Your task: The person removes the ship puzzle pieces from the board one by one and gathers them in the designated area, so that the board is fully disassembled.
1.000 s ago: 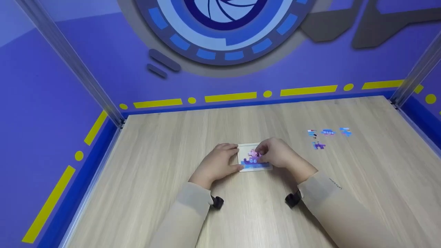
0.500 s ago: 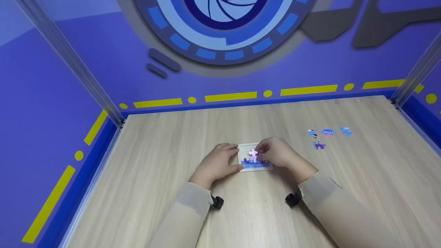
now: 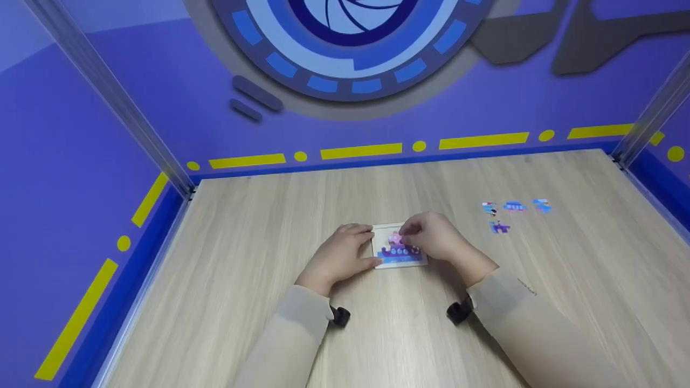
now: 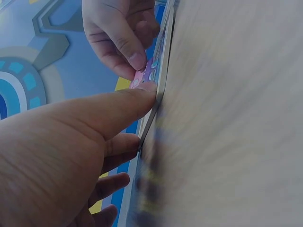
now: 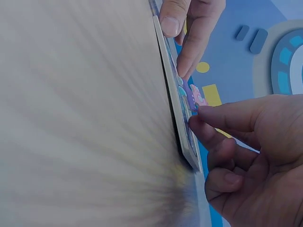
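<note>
Edging slightly away from the near rim since half a second ago, the person's right hand (image 3: 435, 236) is uncovering more of a printed boat (image 3: 398, 251). Its fingertips are pinching a pink-and-purple puzzle piece (image 3: 394, 238), tilted at the small puzzle board (image 3: 399, 265) on the table (image 3: 259, 242). Loosely spread, the left hand (image 3: 342, 253) is touching the board's left side. Four loose pieces (image 3: 514, 206) are lying farther right.

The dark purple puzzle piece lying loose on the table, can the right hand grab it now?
Probably, but the right hand would first have to let go: it pinches the pink piece. Only bare table lies between it and the purple piece.
</note>
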Available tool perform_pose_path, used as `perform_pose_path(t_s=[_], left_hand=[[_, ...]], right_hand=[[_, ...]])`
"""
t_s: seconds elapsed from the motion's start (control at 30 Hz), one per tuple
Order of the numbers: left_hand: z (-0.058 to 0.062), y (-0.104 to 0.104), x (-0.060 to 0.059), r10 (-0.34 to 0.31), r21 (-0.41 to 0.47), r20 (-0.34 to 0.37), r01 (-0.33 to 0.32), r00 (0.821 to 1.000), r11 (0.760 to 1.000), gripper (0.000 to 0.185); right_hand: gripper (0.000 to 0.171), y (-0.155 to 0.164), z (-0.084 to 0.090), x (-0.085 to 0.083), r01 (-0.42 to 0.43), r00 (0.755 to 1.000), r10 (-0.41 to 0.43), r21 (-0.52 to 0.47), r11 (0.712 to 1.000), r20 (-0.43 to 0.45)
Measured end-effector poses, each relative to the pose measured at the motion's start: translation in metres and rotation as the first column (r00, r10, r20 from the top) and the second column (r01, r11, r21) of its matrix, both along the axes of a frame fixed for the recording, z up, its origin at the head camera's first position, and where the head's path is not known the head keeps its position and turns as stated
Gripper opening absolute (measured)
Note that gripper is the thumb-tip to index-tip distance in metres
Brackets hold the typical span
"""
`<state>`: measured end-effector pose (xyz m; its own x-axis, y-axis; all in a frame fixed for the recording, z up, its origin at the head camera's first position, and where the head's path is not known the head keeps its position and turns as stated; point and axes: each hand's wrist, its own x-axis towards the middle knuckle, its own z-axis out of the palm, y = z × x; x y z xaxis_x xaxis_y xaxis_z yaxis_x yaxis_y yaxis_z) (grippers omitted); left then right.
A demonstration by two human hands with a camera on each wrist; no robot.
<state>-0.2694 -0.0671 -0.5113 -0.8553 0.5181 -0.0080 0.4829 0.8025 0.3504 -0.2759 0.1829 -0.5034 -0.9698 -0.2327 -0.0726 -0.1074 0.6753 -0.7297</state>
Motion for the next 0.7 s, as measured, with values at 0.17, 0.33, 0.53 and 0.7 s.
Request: perform_pose_path(t_s=[0.17, 0.33, 0.53, 0.7], left_hand=[[0.0005, 0.0002, 0.0005, 0.001, -0.004, 0.002, -0.001, 1.000, 1.000, 0.074], [0.0009, 0.0007, 0.0012, 0.007, -0.009, 0.001, -0.007, 1.000, 1.000, 0.074], [0.0016, 0.0016, 0.0009, 0.013, -0.005, 0.017, -0.013, 1.000, 1.000, 0.074], [0.0018, 0.0024, 0.0003, 0.018, -0.004, 0.032, -0.018, 0.999, 1.000, 0.074]], right_hand=[[0.011, 0.0020, -0.0026, -0.0016, 0.011, 1.000, -0.010, -0.026, 1.000, 0.026], [0.011, 0.0041, -0.0050, -0.0026, 0.021, 0.999, -0.018, -0.052, 0.998, 0.049], [0.011, 0.0046, -0.0049, -0.0035, 0.025, 0.998, -0.022, -0.069, 0.997, 0.051], [0.011, 0.0039, -0.0052, -0.0043, 0.026, 0.999, -0.024, -0.079, 0.997, 0.033]])
